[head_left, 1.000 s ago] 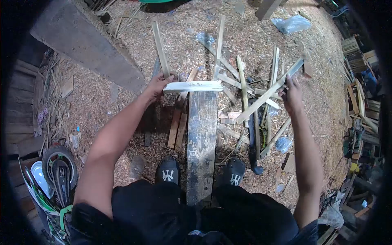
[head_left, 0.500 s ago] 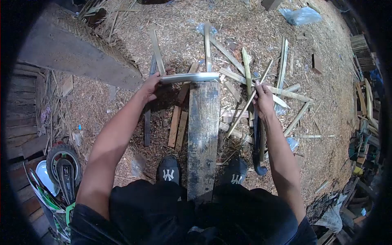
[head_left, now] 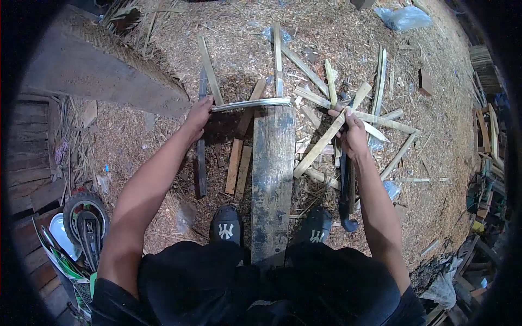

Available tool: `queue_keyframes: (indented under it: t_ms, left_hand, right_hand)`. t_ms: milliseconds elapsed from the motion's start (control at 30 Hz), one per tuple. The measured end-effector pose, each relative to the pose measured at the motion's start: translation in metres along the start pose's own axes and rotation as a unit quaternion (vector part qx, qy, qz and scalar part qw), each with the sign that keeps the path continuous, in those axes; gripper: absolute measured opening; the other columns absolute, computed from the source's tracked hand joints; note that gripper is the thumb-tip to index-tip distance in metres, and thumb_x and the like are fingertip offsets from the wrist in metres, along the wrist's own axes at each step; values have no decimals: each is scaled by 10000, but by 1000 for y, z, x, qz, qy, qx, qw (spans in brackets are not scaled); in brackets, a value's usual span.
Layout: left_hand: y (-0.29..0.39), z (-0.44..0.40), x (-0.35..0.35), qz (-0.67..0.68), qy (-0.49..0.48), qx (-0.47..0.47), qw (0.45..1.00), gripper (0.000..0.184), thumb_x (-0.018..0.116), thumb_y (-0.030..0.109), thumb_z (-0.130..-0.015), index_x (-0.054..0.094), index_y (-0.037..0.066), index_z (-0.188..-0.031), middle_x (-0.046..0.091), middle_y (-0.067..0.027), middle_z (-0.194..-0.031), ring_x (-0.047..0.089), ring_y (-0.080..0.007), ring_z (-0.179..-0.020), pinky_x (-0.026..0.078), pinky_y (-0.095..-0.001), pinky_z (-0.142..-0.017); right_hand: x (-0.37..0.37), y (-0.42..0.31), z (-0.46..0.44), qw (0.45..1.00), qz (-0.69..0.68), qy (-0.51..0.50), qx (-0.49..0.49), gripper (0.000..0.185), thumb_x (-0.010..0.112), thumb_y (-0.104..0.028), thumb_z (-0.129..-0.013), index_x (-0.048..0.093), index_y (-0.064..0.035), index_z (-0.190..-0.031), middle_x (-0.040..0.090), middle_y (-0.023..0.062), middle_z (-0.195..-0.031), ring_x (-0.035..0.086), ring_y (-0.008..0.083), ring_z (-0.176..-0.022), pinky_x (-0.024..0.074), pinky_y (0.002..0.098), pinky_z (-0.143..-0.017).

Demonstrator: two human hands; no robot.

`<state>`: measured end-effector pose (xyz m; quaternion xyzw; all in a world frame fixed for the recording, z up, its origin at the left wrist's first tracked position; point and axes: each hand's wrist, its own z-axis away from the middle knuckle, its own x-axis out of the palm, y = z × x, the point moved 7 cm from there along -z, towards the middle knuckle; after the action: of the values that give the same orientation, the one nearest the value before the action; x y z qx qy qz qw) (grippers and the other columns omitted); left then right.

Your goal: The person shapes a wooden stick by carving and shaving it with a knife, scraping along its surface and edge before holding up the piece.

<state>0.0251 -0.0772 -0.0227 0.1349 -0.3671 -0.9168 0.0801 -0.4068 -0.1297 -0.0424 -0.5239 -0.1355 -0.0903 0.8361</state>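
My left hand [head_left: 199, 117] is closed on the left corner of a wooden strip frame [head_left: 250, 104]. One side of the frame lies across the far end of a worn plank [head_left: 273, 185], and two strips extend away from me. In my right hand [head_left: 350, 130], between thumb and fingers, is a loose flat wooden strip [head_left: 322, 145], slanting from lower left to upper right. Beneath and around that hand several other strips lie crossed. A dark tool with a curved end [head_left: 346, 209] lies just below them, partly covered.
A thick beam [head_left: 109, 70] slants in at the upper left. Short wood pieces [head_left: 234, 165] lie left of the plank. A toy-like wheeled object [head_left: 86, 223] stands lower left, a plastic bag [head_left: 403, 18] lies upper right, and stacked scrap wood [head_left: 484, 70] lines the right side.
My right hand has moved left and closer to the plank with its strip, which has turned in the fingers. My left hand still holds the frame, now tilted more edge-on.
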Motion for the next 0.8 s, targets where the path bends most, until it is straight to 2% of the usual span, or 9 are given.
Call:
queue_keyframes:
  t_ms: [133, 200, 233, 300, 400, 533, 600, 733, 800]
  left_hand:
    - [-10, -19, -10, -27, -50, 80, 995, 527, 503, 425, -1069, 492, 131, -1506, 418, -107, -1559, 458, -315, -1351, 417, -505, -1062]
    - [-15, -4, -11, 23, -40, 10, 999, 501, 502, 407, -1074, 515, 93, -1465, 492, -126, -1444, 491, -305, -1307, 533, -472, -935]
    - [-18, -4, -12, 23, -40, 13, 999, 501, 502, 407, -1074, 515, 93, -1465, 492, -126, -1444, 491, -305, -1307, 533, -472, -935]
    - [-18, -4, -18, 58, -3, 60, 996, 401, 514, 364, -1077, 562, 99, -1373, 653, -96, -1103, 681, -205, -869, 606, -382, -684]
    - [-25, 1, -24, 11, 0, 67, 998, 335, 529, 332, -1072, 620, 79, -1272, 671, -93, -1052, 680, -181, -739, 598, -344, -649]
    - [-37, 7, -18, -41, -36, 56, 997, 330, 545, 316, -1068, 661, 19, -1154, 669, -99, -1102, 697, -209, -769, 628, -358, -679]
    - [-39, 11, -7, -66, -77, 71, 992, 332, 545, 322, -1065, 680, 19, -1059, 689, -79, -927, 683, -161, -713, 593, -319, -629]
    - [-38, 19, 3, -106, -93, 77, 987, 328, 546, 314, -1066, 670, 11, -1097, 689, -74, -930, 680, -160, -724, 592, -315, -636]
    - [-39, 19, 6, -113, -106, 75, 985, 328, 546, 314, -1067, 669, 12, -1104, 687, -71, -928, 677, -158, -727, 591, -316, -634]
  right_hand:
    - [5, -11, 10, 1000, 0, 6, -20, 416, 454, -322, -1107, 616, 25, -1271, 738, 129, -1115, 535, 94, -669, 419, 234, -560]
    - [5, -20, 18, 999, -10, 34, -25, 407, 461, -321, -1104, 619, 17, -1267, 739, 112, -1089, 542, 96, -676, 427, 236, -580]
    - [4, -22, 20, 999, -10, 33, -28, 407, 461, -321, -1104, 619, 17, -1267, 739, 112, -1089, 542, 96, -676, 427, 236, -580]
    - [8, -28, 25, 999, -40, 10, -34, 390, 480, -320, -1099, 626, 7, -1254, 733, 92, -1033, 550, 99, -681, 430, 238, -577]
    - [13, -35, 37, 997, -51, 43, -34, 382, 482, -320, -1098, 629, 1, -1244, 712, 70, -953, 556, 103, -683, 439, 248, -571]
    - [4, -25, 33, 993, -78, 69, -53, 369, 478, -311, -1100, 641, -10, -1236, 688, 56, -903, 561, 105, -685, 445, 256, -575]
    - [7, -29, 32, 992, -66, 67, -79, 360, 477, -303, -1101, 654, -15, -1223, 665, 48, -890, 564, 105, -688, 462, 272, -599]
    - [24, -28, 39, 993, -80, 42, -79, 363, 482, -310, -1100, 663, -15, -1212, 641, 41, -866, 558, 104, -683, 457, 264, -582]
    - [33, -5, 33, 996, -84, 22, -28, 358, 492, -298, -1097, 654, -7, -1228, 614, 33, -836, 553, 104, -683, 455, 261, -566]
